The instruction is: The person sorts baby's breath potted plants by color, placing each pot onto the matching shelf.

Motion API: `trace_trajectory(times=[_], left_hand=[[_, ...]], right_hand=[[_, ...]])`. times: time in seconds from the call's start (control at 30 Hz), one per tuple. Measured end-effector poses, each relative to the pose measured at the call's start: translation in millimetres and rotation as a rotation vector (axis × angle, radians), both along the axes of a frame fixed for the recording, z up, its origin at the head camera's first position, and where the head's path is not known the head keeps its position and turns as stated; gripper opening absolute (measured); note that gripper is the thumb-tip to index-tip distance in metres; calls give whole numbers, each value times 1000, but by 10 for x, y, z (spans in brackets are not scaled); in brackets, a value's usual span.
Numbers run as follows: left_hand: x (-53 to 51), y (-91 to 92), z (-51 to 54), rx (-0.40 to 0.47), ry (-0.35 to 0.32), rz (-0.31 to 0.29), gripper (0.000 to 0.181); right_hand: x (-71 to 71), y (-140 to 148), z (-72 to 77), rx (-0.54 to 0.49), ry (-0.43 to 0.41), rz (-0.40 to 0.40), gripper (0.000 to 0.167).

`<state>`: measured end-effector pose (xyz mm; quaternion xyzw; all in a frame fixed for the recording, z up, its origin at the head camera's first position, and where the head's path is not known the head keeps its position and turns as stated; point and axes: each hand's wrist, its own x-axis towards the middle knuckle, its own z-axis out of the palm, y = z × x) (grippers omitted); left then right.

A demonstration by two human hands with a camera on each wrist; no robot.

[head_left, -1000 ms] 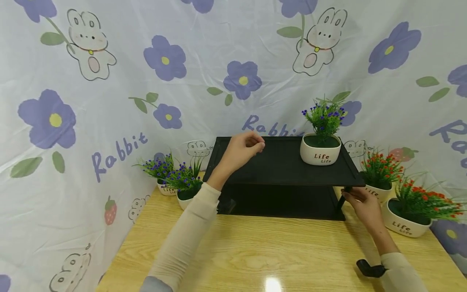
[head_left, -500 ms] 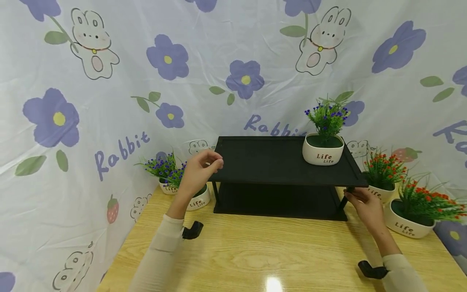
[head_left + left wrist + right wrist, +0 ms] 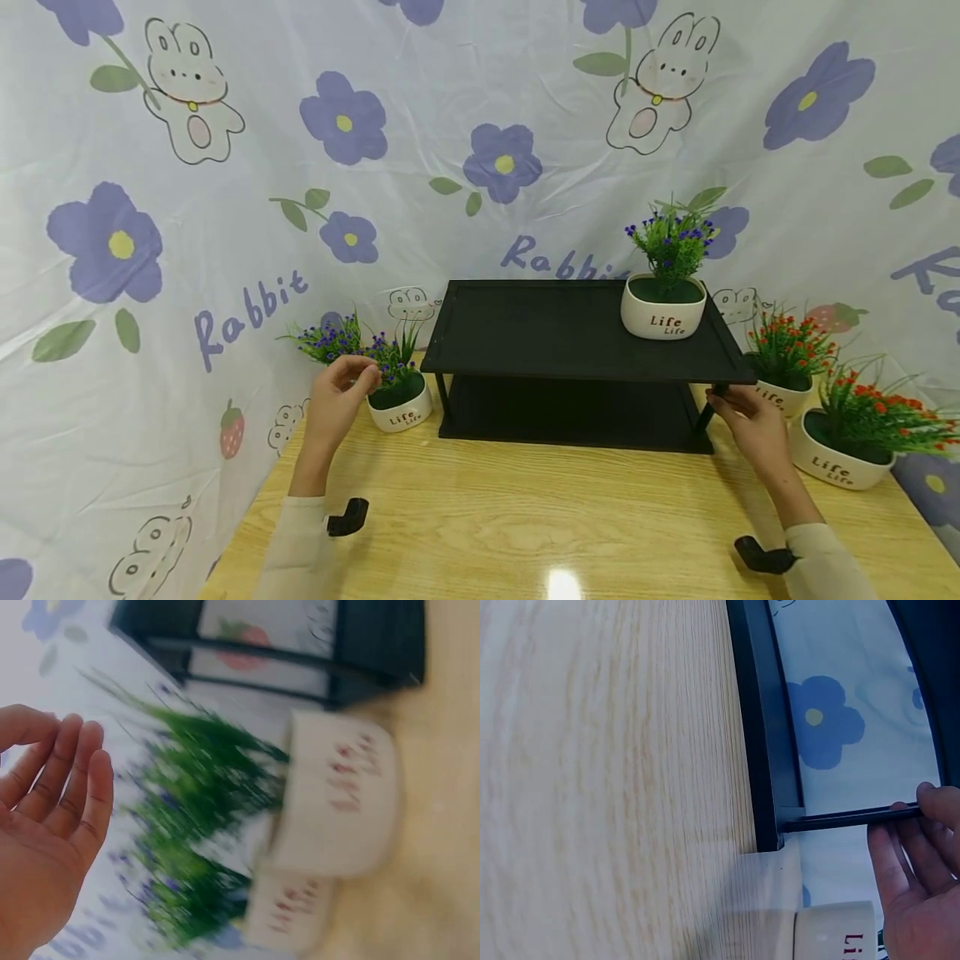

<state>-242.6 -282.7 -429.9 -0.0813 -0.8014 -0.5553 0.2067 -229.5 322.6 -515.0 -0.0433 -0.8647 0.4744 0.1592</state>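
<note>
1. Black shelf [image 3: 525,325], two boards high, stands right of centre in the head view, its lower board [image 3: 570,417] flat on the wood-grain table [image 3: 525,517].
2. My right grip [image 3: 753,425], right of centre in the head view, pinches the shelf's right front post [image 3: 840,820] between thumb and fingers, near its upper end, just under the top board.
3. My left grip [image 3: 337,404] is up at the left of the head view, fingers loosely bent and relaxed, near the purple flowers; the left wrist view is blurred and I cannot tell whether they touch.
4. One white pot [image 3: 663,321] of purple flowers sits upright on the top board, towards its right end.
5. Just left of the shelf stands the left pot [image 3: 401,414]; the rear plant [image 3: 326,337] beyond it is partly covered by me.
6. Right of my right grip are two red-flowered pots, the back one [image 3: 780,396] and the front one [image 3: 843,462].
7. Behind everything hangs a rabbit-print cloth [image 3: 420,75].
</note>
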Motion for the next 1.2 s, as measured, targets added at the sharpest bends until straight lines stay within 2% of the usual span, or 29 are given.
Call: trace_trajectory(times=[0.13, 0.23, 0.37, 0.5, 0.63, 0.8, 0.9, 1.03, 1.2], left_hand=[[6, -158, -220, -8, -45, 76, 21], [-26, -241, -374, -17, -80, 106, 20], [-76, -323, -568, -81, -151, 144, 22], [-85, -385, -740, -145, -234, 168, 28], [-113, -414, -835, -123, -311, 119, 40], [-218, -412, -890, -25, -461, -49, 75], [-283, -398, -931, 18, -523, -107, 91], [-348, -381, -991, 22, -526, -118, 102], [-412, -339, -1017, 6, -515, -132, 114]], right_hand=[[-7, 1, -20, 0, -7, -9, 47], [-9, 1, -29, -10, -8, -12, 47], [-8, -4, -25, -29, 0, -6, 46], [-8, -12, -28, -30, 9, 0, 44], [-12, -7, -37, -31, 20, -3, 43], [-19, 1, -44, -38, 34, -6, 42], [-24, 3, -46, -45, 33, -10, 43], [-35, -4, -58, -54, 31, -7, 43], [-37, -4, -74, -50, 20, -14, 42]])
